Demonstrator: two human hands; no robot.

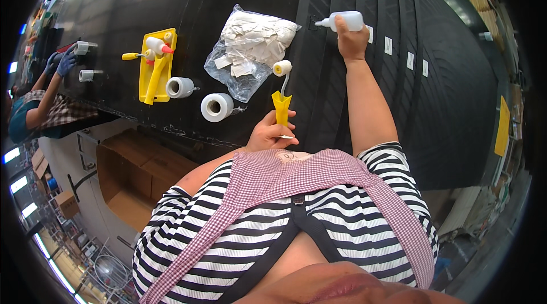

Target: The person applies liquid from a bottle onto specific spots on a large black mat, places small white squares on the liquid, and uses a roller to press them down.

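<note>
My right hand point(352, 42) is wrapped round a white squeeze bottle point(346, 21), held on its side. The bottle's nozzle points left, over a small glossy outline point(314, 23) on a black strip; whether it touches, I cannot tell. Close to my body, my left hand point(270, 132) grips the yellow handle of a small paint roller point(281, 109), its white head up. A small white piece point(286, 137) shows at the fingertips of that hand. Beyond the roller lies a clear plastic bag point(250, 47) full of white labels.
Several white labels point(388, 46) sit on the black strips at right. Left of the bag are two rolls of clear film point(217, 108) and a yellow paint tray point(143, 87) holding a red-tipped bottle and another roller. A co-worker's gloved hands point(64, 62) are at the far left.
</note>
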